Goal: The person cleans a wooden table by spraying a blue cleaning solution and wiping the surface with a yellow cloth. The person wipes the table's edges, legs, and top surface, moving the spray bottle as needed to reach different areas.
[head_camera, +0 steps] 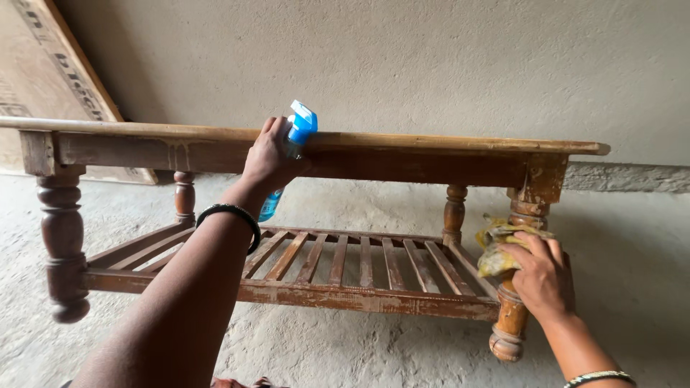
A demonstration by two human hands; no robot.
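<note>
A low wooden table [402,144] with turned legs and a slatted lower shelf [359,262] stands in front of me. My left hand [267,156] grips a blue spray bottle [296,136] and holds it against the table's front edge, nozzle up. A dark bangle circles that wrist. My right hand [543,276] presses a crumpled yellow cloth [503,244] against the near right leg [512,316], where the finish looks worn and pale.
A plain plastered wall [431,65] rises behind the table. A large flat board [43,79] leans against it at the left. The floor [345,352] is rough grey concrete. The near left leg [63,244] is dark brown.
</note>
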